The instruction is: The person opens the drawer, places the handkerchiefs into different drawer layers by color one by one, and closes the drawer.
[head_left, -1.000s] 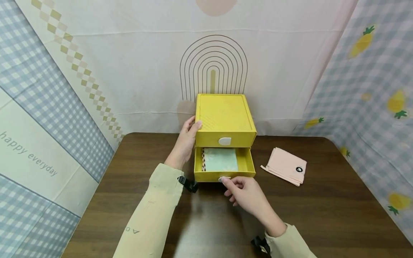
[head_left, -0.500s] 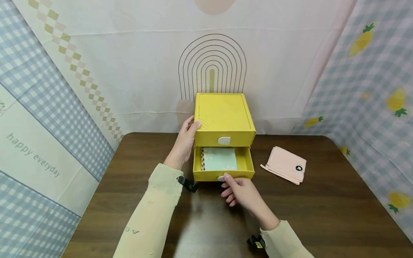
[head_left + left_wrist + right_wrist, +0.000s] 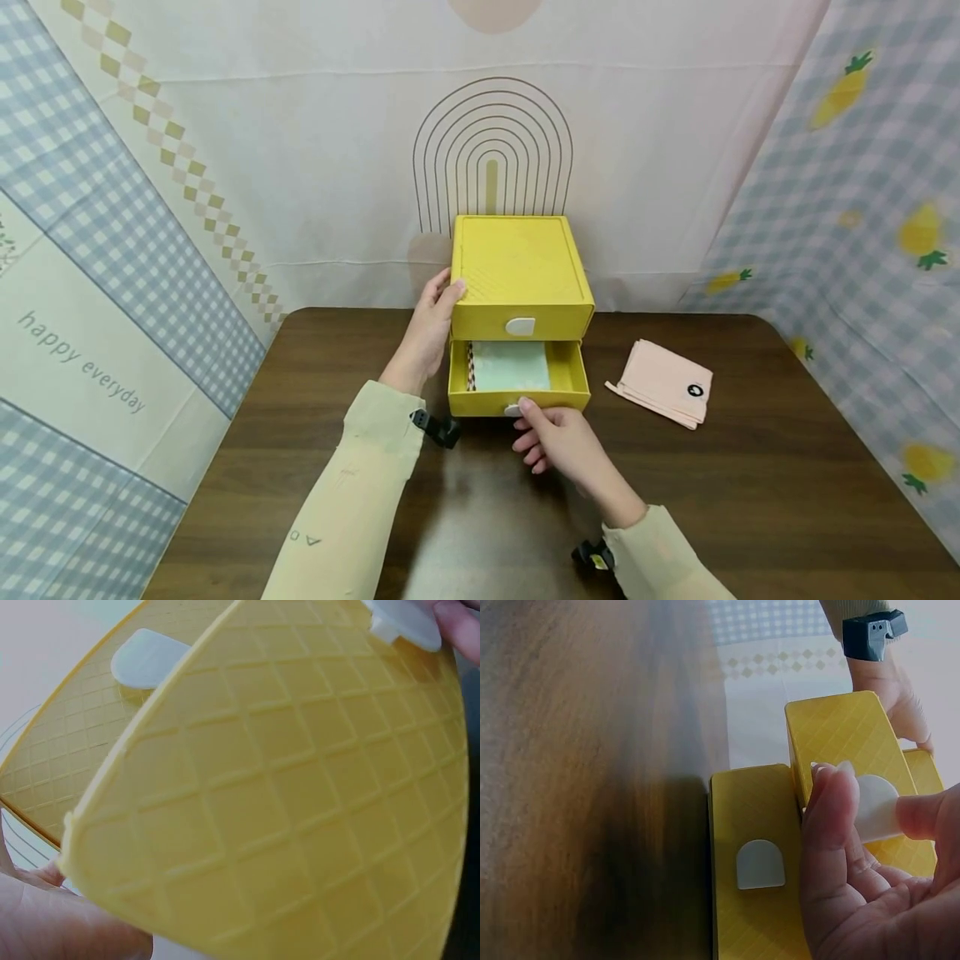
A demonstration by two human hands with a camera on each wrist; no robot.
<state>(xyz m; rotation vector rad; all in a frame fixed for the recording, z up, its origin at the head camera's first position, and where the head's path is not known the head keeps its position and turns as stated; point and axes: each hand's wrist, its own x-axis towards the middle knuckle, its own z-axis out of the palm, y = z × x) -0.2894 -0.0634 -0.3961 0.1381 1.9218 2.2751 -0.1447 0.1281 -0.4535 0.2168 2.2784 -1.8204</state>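
Note:
A yellow drawer unit [image 3: 521, 258] stands at the back of the table. One drawer [image 3: 476, 406] below its top drawer is pulled partway out and holds a folded pale green cloth [image 3: 512, 365], with a strip of dark-and-white checks along its left side. My right hand [image 3: 566, 442] pinches that drawer's white handle [image 3: 876, 808] between thumb and fingers. On the unit's left side rests my left hand [image 3: 423, 337], thumb at the top edge, fingers reaching back along the side. The right wrist view also shows a lower drawer [image 3: 757, 802], pushed in, with its own white handle.
A folded pink cloth [image 3: 663, 385] with a round black mark lies to the right of the unit on the dark wooden table [image 3: 322, 400]. A patterned fabric backdrop [image 3: 337, 167] hangs directly behind the unit, with more fabric on both sides.
The pulled-out drawer has slid slightly inward, with my right hand moving along at its handle. My left hand stays in place on the unit's side.

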